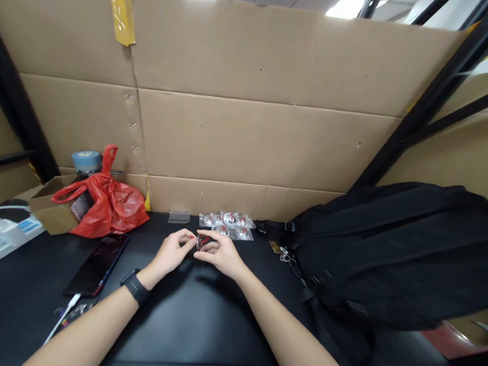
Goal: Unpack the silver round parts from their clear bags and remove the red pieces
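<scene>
Both hands meet over the middle of the black table. My left hand point(175, 249), with a dark watch on its wrist, pinches at the left side of a small round item point(198, 243) with red on it. Fingers and thumb of my right hand point(217, 251) close around the same item from the right. Just behind the hands lie several small plastic packets point(229, 220) holding round silvery pieces with red marks. A flat clear plastic bag point(179, 217) rests to the left of those packets.
At the left are a red plastic bag point(112, 203), an open cardboard box point(52, 203), a blue-lidded container point(86, 160), a phone point(98, 264) on a white cable and a power strip point(1, 247). A black backpack point(395, 253) fills the right side. Cardboard point(248, 138) walls the back.
</scene>
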### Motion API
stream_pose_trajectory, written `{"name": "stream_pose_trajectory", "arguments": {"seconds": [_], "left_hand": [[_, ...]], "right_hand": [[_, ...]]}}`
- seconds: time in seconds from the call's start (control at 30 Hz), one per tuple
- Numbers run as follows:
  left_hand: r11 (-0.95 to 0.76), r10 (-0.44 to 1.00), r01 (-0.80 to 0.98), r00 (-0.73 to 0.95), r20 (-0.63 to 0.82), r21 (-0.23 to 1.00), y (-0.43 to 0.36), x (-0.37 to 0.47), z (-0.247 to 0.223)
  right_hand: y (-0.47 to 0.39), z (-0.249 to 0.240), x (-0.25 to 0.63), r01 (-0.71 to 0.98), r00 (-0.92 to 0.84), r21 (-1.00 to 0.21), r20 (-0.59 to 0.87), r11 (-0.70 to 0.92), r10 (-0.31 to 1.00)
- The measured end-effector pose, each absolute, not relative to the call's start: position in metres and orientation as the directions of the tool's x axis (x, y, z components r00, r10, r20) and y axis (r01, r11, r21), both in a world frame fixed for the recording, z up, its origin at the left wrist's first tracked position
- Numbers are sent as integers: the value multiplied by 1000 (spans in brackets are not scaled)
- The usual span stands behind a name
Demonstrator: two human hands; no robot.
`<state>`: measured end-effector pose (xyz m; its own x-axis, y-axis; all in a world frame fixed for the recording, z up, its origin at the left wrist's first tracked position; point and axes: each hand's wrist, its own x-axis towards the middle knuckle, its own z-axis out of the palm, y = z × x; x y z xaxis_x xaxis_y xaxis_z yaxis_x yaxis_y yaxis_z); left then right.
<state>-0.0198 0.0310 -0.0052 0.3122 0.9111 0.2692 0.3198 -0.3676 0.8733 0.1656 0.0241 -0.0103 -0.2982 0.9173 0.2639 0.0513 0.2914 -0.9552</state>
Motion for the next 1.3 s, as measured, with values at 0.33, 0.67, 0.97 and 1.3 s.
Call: {"name": "stream_pose_trajectory", "arguments": {"seconds": [0.33, 0.67, 0.97, 1.3], "left_hand": [[-286, 940, 921, 215, 265, 265, 61, -62, -17], [-455, 872, 887, 427, 241, 75, 33, -39, -5], [-663, 734, 692, 676, 64, 286, 28, -31, -7], [-701, 675, 617, 736, 53, 358, 28, -31, -5]], "right_hand": [[30, -10, 176, 308, -281, -850, 348, 427, 894], [28, 1, 191, 515, -401, -648, 397, 561, 826], [26, 9, 202, 600, -494, -557, 307, 574, 814], [27, 10, 211, 675, -506, -533, 168, 510, 846]]}}
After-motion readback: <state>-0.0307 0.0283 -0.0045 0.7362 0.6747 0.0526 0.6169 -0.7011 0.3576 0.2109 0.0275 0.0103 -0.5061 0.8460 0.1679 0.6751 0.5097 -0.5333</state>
